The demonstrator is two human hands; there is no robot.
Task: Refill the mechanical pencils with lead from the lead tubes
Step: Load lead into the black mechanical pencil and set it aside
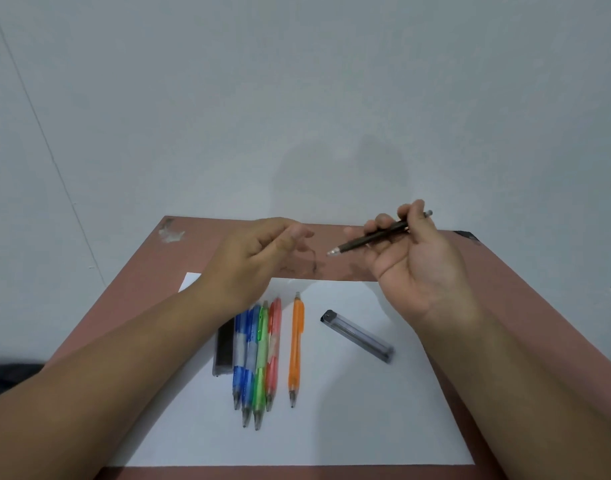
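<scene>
Two hands are raised over a reddish table (pixel 207 244) that carries a white sheet of paper (pixel 331 427). The right hand (pixel 414 261) grips a dark mechanical pencil (pixel 373 237) with curled fingers, palm turned up; its tip points to the left and its cap end sticks out past the fingers on the far side. The left hand (pixel 262 251) is loosely curled, thumb against forefinger, as if it pinches something very small; whether a lead or a cap is between them cannot be told.

On the paper lie two blue pencils (pixel 243 355), a green pencil (pixel 260 362), a red pencil (pixel 272 351) and, a little apart, an orange pencil (pixel 296 348). One clear lead tube (pixel 357 336) lies to the right of them, well apart, and a dark lead tube (pixel 223 351) lies just beside the blue ones on the left.

Pencils like these are probably light and stiff, with smooth plastic, so it seems best to hold one at the middle of the barrel. Leads are thin and likely break easily; a soft pinch near one end seems the safe way to guide one into the open barrel.
</scene>
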